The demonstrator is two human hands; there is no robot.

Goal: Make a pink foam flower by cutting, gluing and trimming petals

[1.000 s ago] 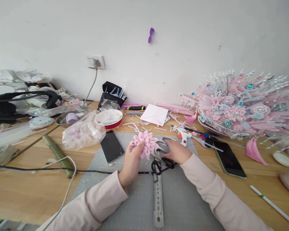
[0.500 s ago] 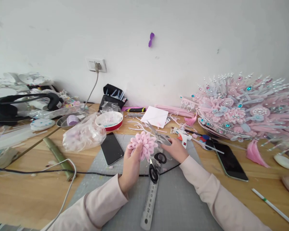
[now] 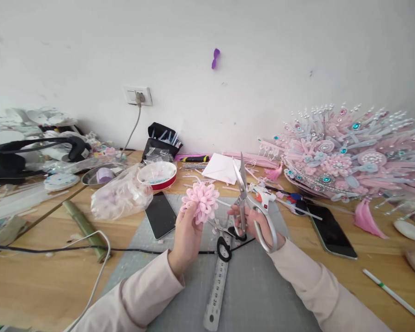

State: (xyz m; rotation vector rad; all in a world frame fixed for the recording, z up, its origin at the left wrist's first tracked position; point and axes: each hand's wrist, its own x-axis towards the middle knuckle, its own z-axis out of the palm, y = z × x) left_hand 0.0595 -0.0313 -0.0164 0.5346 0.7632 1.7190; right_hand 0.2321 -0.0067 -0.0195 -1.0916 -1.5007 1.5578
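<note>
Pinched in my left hand (image 3: 186, 235) is a pink flower (image 3: 201, 201) of looped fuzzy petals, held up over the grey cutting mat (image 3: 263, 286). My right hand (image 3: 251, 220) holds large silver scissors (image 3: 242, 189) with light grey handles, their blades pointing up and slightly parted, just right of the flower. Below and between my hands, black-handled scissors (image 3: 224, 249) lie on a steel ruler (image 3: 216, 295). A white glue gun (image 3: 263, 196) rests behind my right hand.
A dark phone (image 3: 161, 216) and a plastic bag (image 3: 121, 193) lie left of the flower. Another phone (image 3: 332, 233) sits at right, before a large pink jewelled headdress (image 3: 339, 157). A black cable (image 3: 141, 251) crosses the mat. A red-rimmed white tub (image 3: 162, 184) stands behind.
My right hand has lifted the silver scissors from the table, turning their blades upward. The flower has shifted slightly left and up in my left hand. The black-handled scissors have moved slightly.
</note>
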